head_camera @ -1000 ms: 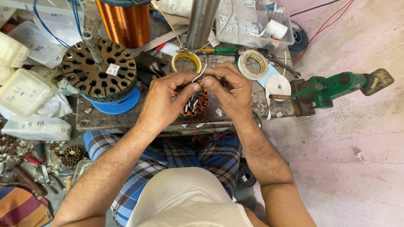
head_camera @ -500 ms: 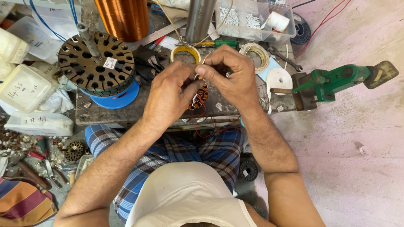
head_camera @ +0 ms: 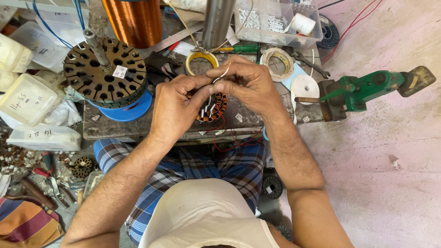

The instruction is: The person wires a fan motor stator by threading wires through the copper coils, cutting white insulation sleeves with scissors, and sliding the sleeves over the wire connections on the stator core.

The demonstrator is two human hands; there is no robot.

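Both hands meet over a small wooden bench (head_camera: 115,126). My left hand (head_camera: 177,105) and my right hand (head_camera: 250,85) pinch a thin white sleeved wire (head_camera: 223,72) between thumbs and fingertips. Beneath them lies a small round stator with copper windings (head_camera: 215,109), partly hidden by my fingers. Thin red leads (head_camera: 229,142) trail from it over the bench's front edge toward my lap.
A dark slotted stator core (head_camera: 105,71) stands on a blue disc at left. Behind are a copper wire spool (head_camera: 135,20), a metal post (head_camera: 218,23), tape rolls (head_camera: 280,62), a clear parts box (head_camera: 271,23). A green vise (head_camera: 363,89) is at right; white containers (head_camera: 30,98) at left.
Both hands have lifted slightly off the wound stator and drawn closer together, fingertips now pinching the white wire above it. The view has shifted a little.
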